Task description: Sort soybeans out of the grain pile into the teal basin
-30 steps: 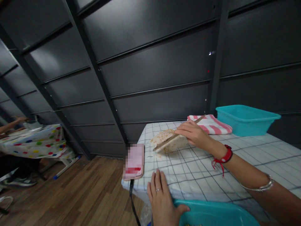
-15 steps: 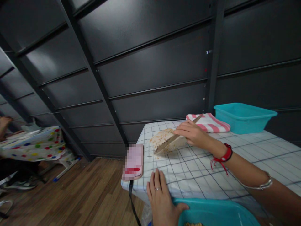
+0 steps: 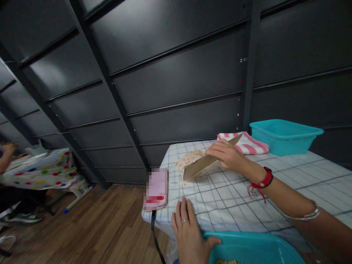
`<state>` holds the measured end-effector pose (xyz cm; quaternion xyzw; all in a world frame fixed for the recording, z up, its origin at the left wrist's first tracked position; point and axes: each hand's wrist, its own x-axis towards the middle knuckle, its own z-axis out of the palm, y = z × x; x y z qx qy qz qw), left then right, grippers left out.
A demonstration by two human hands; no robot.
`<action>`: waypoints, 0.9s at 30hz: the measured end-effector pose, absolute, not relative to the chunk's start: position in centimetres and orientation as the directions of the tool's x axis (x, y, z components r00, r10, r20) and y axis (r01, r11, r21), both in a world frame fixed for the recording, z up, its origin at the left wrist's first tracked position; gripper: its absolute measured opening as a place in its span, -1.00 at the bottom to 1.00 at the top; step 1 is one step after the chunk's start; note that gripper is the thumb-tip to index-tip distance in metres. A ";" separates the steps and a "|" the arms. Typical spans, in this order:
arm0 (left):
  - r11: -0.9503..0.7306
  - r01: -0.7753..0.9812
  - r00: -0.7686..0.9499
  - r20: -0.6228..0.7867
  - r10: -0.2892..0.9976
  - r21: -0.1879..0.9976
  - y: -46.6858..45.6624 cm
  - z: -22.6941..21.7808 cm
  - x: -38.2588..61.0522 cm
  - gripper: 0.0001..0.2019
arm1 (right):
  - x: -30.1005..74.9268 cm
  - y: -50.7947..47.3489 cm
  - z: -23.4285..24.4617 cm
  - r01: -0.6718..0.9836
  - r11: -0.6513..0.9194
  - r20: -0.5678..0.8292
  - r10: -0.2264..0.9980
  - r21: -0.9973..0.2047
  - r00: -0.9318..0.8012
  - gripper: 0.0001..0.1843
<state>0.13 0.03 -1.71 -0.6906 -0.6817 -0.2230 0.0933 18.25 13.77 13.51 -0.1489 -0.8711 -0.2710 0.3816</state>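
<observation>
My right hand (image 3: 227,154) grips a strip of brown cardboard (image 3: 198,168) along its upper edge, with the fingers pressed together on it. The strip is tilted, one long edge low over the tablecloth (image 3: 239,194). Small pale yellow grains (image 3: 185,160) lie scattered behind and beside the cardboard, which hides part of them. At the near edge of the table my left hand (image 3: 189,231) lies flat, fingers stretched over the cloth. Its thumb rests at the rim of a teal basin (image 3: 247,240), which holds more yellow grains (image 3: 227,261) and is cut off by the frame.
A pink phone-like case (image 3: 156,189) with a dark strap (image 3: 155,234) lies at the table's left edge. A red-striped towel (image 3: 253,146) and another teal basin (image 3: 288,143) stand at the back, near a dark panelled wall (image 3: 181,73). Farther left, a person's hand (image 3: 9,147) shows above a dotted tablecloth (image 3: 41,170).
My right hand has shifted slightly right, and the cardboard has turned so that more of its broad face shows. My left hand has stayed in place.
</observation>
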 end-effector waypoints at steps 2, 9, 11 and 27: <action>-0.060 0.984 -0.022 0.442 0.897 0.170 0.0 -1.7 0.1 0.04 | 18.0 13.7 13.3 0.485 0.804 0.772 0.053 0.343 -0.634 -0.67; -0.081 0.978 -0.015 0.456 0.890 0.190 0.3 -2.3 -0.3 0.05 | 17.0 13.3 12.9 0.448 0.796 0.719 0.023 0.406 -0.694 -0.66; -0.083 0.978 -0.014 0.455 0.891 0.193 0.4 -2.4 -0.4 0.06 | 17.5 13.3 13.2 0.433 0.810 0.716 0.024 0.395 -0.698 -0.64; -0.081 0.974 -0.023 0.447 0.894 0.212 0.3 -1.7 0.2 0.06 | 18.3 13.1 13.7 0.459 0.807 0.740 0.041 0.372 -0.672 -0.63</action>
